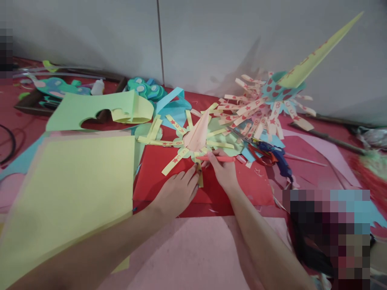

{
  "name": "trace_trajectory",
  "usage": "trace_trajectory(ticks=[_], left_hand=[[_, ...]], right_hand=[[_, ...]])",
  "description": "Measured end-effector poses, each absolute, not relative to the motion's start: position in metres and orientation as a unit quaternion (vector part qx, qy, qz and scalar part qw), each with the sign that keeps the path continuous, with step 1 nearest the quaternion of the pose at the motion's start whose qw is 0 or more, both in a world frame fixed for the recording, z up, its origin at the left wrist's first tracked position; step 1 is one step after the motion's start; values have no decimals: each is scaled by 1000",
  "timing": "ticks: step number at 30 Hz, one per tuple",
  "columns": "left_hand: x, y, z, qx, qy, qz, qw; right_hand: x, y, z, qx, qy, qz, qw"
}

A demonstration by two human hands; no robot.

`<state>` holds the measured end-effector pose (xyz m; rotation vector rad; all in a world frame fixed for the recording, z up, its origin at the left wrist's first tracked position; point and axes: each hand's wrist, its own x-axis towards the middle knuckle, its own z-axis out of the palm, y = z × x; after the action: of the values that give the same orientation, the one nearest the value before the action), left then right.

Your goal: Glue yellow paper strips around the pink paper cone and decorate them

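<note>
A paper craft with a pink cone (198, 135) at its centre and yellow strips (175, 162) radiating outward rests on a red sheet (160, 183). Letters and stars in red mark several strips. My left hand (177, 193) lies with its fingers extended on the lower strip, pressing it against the red surface. In my right hand (223, 171) is a red pen (222, 159), its tip at the top of that same strip, just below the cone.
Yellow sheets (81, 193) lie at left, a cut green sheet (90, 106) behind them. A taller cone craft (284, 90) stands back right. Scissors (261, 155) and a blue glue gun (279, 159) lie right. Pink paper (187, 253) is in front.
</note>
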<state>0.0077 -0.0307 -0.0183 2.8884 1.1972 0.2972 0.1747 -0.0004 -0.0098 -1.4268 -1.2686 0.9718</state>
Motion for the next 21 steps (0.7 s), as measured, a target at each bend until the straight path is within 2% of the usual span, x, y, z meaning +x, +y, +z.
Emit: trace_trajectory(ticks=[21], left_hand=[[7,-30,-19,920,380,95,-1]], right_hand=[[174,-1,-11,-584,-517,402,480]])
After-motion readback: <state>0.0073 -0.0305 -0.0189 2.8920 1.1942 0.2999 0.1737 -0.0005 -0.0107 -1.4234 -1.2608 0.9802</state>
